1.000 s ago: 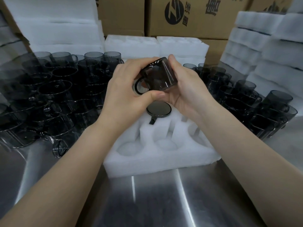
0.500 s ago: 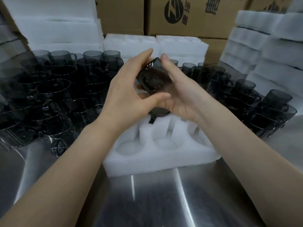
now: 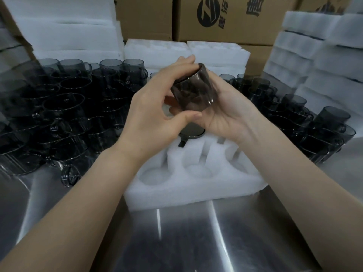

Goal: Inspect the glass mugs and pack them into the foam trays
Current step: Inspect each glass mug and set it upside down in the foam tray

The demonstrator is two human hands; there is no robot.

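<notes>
A smoky dark glass mug (image 3: 194, 89) is held up between both hands above the white foam tray (image 3: 196, 185). My left hand (image 3: 155, 116) pinches it, fingertips on its top edge and thumb under its lower edge. My right hand (image 3: 229, 112) cups it from the right and underneath, palm up. The mug's handle is hidden. Below the hands a second dark mug (image 3: 191, 134) sits in a back pocket of the tray, its handle pointing toward me. The tray's front pockets hold nothing.
Many dark glass mugs crowd the steel table at the left (image 3: 64, 114) and at the right (image 3: 306, 124). White foam trays are stacked behind (image 3: 186, 52), at the back left and at the right (image 3: 324, 61). Cardboard boxes (image 3: 225, 18) stand at the back. Bare steel table (image 3: 186, 238) lies in front.
Both hands have turned the mug: a second ago its handle faced left by my left thumb, now its round wall faces me. My right hand has opened out under it.
</notes>
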